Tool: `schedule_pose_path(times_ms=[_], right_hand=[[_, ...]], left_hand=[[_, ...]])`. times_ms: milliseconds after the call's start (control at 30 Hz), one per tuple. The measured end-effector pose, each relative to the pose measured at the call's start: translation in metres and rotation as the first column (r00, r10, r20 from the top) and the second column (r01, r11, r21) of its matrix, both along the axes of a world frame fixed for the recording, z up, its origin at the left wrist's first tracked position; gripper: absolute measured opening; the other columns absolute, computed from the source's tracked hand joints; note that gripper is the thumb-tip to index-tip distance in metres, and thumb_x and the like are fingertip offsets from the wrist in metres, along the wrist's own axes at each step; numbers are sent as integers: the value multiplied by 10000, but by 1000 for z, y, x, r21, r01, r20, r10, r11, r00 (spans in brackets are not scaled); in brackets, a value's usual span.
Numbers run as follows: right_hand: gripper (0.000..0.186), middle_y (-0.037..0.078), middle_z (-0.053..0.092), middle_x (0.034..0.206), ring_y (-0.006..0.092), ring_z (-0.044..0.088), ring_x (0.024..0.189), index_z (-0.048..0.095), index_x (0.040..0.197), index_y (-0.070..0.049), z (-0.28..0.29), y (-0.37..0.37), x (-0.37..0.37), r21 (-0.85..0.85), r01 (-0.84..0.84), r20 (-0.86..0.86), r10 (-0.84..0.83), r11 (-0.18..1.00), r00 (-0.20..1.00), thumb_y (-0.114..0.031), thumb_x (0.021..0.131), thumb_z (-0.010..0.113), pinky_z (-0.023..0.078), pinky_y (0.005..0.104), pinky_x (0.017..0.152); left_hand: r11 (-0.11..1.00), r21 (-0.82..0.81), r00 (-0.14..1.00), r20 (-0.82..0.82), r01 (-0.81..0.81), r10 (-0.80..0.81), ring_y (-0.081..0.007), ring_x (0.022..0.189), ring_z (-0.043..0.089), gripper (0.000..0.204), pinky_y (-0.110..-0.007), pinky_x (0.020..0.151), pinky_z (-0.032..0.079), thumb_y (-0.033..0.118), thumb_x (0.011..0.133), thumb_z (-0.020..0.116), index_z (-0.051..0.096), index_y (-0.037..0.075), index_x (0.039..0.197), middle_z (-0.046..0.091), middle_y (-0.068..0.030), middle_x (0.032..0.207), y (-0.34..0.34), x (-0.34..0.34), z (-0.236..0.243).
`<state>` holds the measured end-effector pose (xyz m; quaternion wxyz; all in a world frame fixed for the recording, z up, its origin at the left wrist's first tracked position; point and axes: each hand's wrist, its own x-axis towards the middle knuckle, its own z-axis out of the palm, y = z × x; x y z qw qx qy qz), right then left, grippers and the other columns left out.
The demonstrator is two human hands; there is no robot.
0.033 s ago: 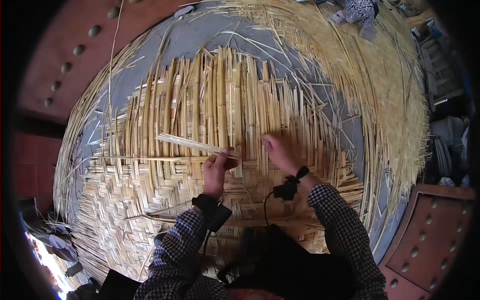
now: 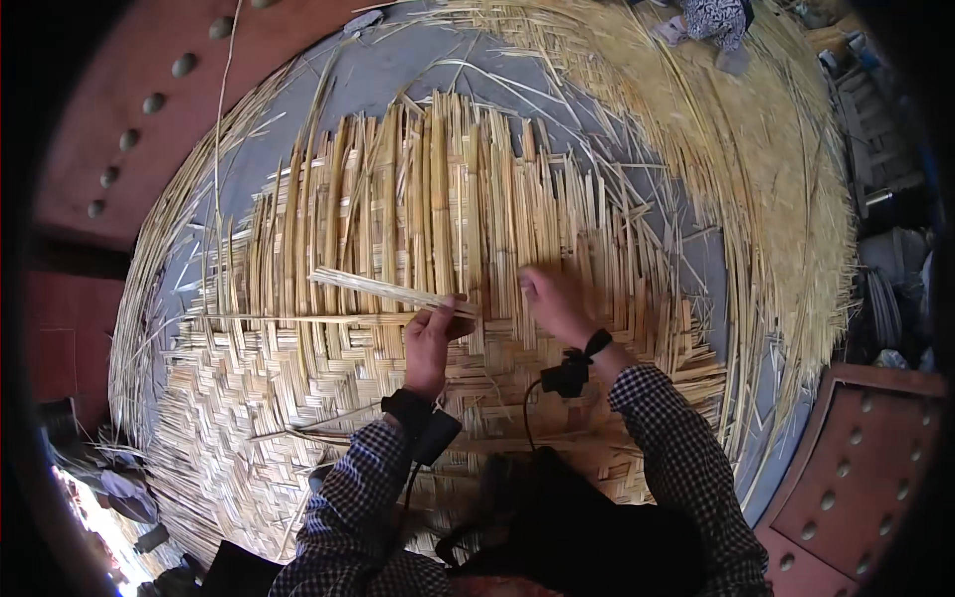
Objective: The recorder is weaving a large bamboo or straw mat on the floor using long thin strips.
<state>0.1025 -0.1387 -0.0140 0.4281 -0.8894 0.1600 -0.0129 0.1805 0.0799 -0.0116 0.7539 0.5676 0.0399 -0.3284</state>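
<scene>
A half-woven mat of split reed strips lies before me, its near part in a zigzag weave and its far part fanning out in long upright strips. My left hand is closed on a pale flat reed strip, which slants up to the left across the uprights. Just right of it, my right hand is closed low over the uprights, its fingertips pinched at one reed strip; its other fingers are partly hidden. A longer crosswise strip runs left from beside my left hand.
A finished-looking mat stretches along the right and far side. Red studded panels stand at the upper left and lower right. Loose reed pieces litter the grey floor. Part of another person shows at the far edge.
</scene>
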Motion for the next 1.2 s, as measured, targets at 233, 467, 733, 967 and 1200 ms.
schedule_pose_path(times_ms=[233,467,733,967,1200], right_hand=[[323,160,628,1007,255,631,889,554,1172,31,-14,-3,32,138,128,-172,-104,982,980,-167,932,640,523,383,754],[689,187,597,1220,223,610,1058,409,1425,97,26,-9,36,480,139,-416,85,866,905,-310,943,685,514,355,912],[421,114,594,995,183,619,842,505,1237,12,4,-6,20,185,-103,-27,110,977,994,-190,923,698,523,326,764],[387,85,601,893,146,608,781,512,1195,-1,19,4,0,131,7,-124,9,991,992,-206,930,706,516,318,692],[225,107,630,880,205,641,801,634,940,-5,41,4,-10,23,26,215,-30,999,976,-226,986,631,525,366,687]], left_hand=[[1000,16,999,-46,-20,20,-167,817,695,398,-334,789,589,346,1003,627,704,-30,1108,717,-87,927,2,2,-1],[999,42,1000,-9,-11,11,-147,824,659,396,-324,763,578,369,1027,579,683,-4,1108,690,-70,936,-8,9,2],[990,98,993,55,103,-109,-122,826,643,415,-307,729,565,426,1030,554,686,37,1090,669,-51,908,-21,8,-3],[988,63,987,65,140,-144,-116,827,655,418,-291,750,559,398,1045,535,656,3,1113,674,-68,909,-33,15,-17],[917,181,905,177,356,-386,-207,912,669,560,-357,846,534,436,1069,452,604,-90,1187,704,-183,1015,-20,18,-4]])
